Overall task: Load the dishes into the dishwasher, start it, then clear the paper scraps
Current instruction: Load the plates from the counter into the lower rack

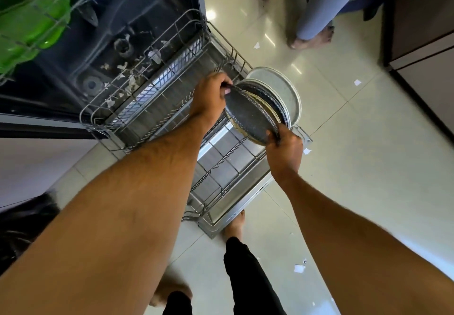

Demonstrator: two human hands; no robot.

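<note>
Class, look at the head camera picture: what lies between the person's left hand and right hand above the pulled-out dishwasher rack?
In the head view, a stack of plates held on edge spans the stretch: the left hand grips its upper rim, the right hand its lower rim.

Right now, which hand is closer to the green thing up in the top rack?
The left hand. It grips the far edge of the stacked plates, on the green dish's side. The right hand holds their near edge, farther away.

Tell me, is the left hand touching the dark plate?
Touching. In the head view the left hand pinches the upper rim of the dark plate, thumb on its face.
</note>
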